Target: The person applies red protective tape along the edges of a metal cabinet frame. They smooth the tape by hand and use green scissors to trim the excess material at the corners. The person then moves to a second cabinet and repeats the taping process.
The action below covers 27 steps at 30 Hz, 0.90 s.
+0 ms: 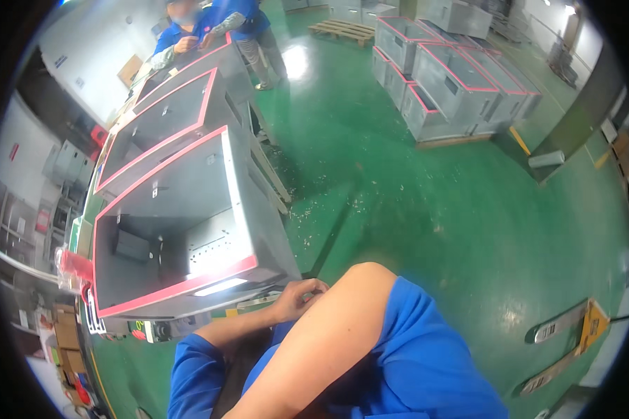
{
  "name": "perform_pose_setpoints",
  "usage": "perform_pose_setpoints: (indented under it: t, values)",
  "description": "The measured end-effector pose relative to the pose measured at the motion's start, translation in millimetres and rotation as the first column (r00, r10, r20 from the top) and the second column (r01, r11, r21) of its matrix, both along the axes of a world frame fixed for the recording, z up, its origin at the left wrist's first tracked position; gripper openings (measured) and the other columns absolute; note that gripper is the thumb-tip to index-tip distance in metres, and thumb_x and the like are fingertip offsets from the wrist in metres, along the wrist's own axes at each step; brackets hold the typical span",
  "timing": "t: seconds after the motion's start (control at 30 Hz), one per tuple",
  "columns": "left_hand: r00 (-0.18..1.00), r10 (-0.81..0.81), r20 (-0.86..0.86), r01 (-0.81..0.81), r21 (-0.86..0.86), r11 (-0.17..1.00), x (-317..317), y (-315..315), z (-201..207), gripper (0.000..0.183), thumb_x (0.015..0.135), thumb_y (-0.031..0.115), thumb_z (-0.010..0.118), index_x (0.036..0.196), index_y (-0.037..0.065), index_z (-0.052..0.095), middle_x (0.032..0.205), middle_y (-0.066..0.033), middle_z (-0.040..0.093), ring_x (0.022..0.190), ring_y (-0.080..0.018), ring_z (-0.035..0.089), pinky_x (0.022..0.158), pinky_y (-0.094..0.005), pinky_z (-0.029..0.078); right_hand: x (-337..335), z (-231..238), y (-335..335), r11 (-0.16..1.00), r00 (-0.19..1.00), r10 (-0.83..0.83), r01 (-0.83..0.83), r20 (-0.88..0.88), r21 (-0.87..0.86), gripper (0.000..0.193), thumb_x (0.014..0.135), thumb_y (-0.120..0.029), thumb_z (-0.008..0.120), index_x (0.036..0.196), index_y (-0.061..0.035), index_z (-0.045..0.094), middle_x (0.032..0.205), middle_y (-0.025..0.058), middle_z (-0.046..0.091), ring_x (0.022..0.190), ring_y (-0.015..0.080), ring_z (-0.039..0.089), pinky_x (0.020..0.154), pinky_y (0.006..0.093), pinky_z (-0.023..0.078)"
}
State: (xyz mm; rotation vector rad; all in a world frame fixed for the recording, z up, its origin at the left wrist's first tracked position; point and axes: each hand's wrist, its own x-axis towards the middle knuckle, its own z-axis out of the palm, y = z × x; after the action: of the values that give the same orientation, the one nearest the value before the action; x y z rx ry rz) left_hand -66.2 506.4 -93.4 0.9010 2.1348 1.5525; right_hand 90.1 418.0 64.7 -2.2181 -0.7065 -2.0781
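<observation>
My left hand (299, 299) is beside the front corner of a grey metal cabinet (272, 230), close to my body. Its fingers curl inward, and my raised right arm (328, 342) partly hides them; what they hold, if anything, does not show. That right arm bends across my front, its forearm running down to the lower left, and my right hand is out of the picture. The nearest cabinet lies with its open side up, pink-red strips along its rim. Inside are a small grey box (131, 246) and a row of dark holes.
More pink-edged cabinets (157, 129) line the bench beyond, where two people in blue (210, 28) stand. Stacked cabinets (454, 84) and a wooden pallet (342, 31) are across the green floor (370, 174), which has scattered scraps. Pallet jack forks (559, 325) lie at the lower right.
</observation>
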Motion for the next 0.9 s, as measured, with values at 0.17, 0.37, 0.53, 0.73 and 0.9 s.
perform_pose_setpoints:
  t: [0.17,0.37,0.53,0.73,0.9]
  values:
    - [0.991,0.134,-0.001,-0.133,0.1,0.986,-32,88,-12,0.01,0.082,0.004,0.06,0.088,-0.001,0.055,0.077,-0.0079,0.061,0.066,-0.0124,0.06,0.062,-0.0248,0.049,-6,23,111,0.984,1.0,-0.009,0.008,-0.005,-0.177,0.025,0.083,-0.025,0.059,0.08,-0.0007,0.062,0.085,0.0187,0.061,0.077,0.037,0.054,0.073,0.0434,0.043]
    - [0.915,0.311,0.255,-0.366,0.205,0.908,-83,167,32,0.008,0.087,0.007,0.054,0.092,0.001,0.054,0.079,-0.005,0.06,0.068,-0.0087,0.057,0.059,-0.0228,0.047,-143,60,292,0.719,0.763,-0.435,0.614,-0.478,0.325,0.032,0.074,-0.035,0.065,0.081,-0.0043,0.064,0.088,0.0202,0.061,0.081,0.0307,0.058,0.072,0.041,0.045]
    - [0.721,0.621,0.308,-0.688,0.209,0.695,-90,187,66,0.007,0.085,0.005,0.056,0.091,0.002,0.055,0.076,-0.0036,0.059,0.067,-0.0081,0.056,0.059,-0.0227,0.046,-242,17,360,-0.069,0.059,-0.976,0.829,-0.208,0.555,0.031,0.06,-0.019,0.056,0.086,-0.0036,0.054,0.086,0.0087,0.05,0.088,0.0243,0.047,0.076,0.0371,0.037]
    - [0.607,0.789,-0.094,-0.78,0.118,0.614,-59,162,62,0.011,0.081,-0.002,0.058,0.092,-0.002,0.057,0.076,-0.0095,0.061,0.067,-0.0109,0.062,0.057,-0.024,0.049,-321,-49,404,-0.499,0.032,-0.51,0.803,-0.86,0.326,0.02,0.072,-0.011,0.063,0.09,-0.0041,0.058,0.081,0.0068,0.054,0.075,0.0247,0.053,0.065,0.0354,0.045]
    - [0.512,0.844,-0.16,-0.852,0.035,0.523,-53,140,62,0.018,0.081,0.004,0.061,0.098,-0.001,0.059,0.075,-0.0066,0.063,0.061,-0.01,0.059,0.056,-0.0235,0.048,-348,-64,369,-0.302,0.223,-0.544,0.847,-0.809,0.436,0.007,0.074,-0.006,0.058,0.08,-0.0057,0.056,0.075,0.0071,0.052,0.068,0.0234,0.051,0.059,0.0328,0.044]
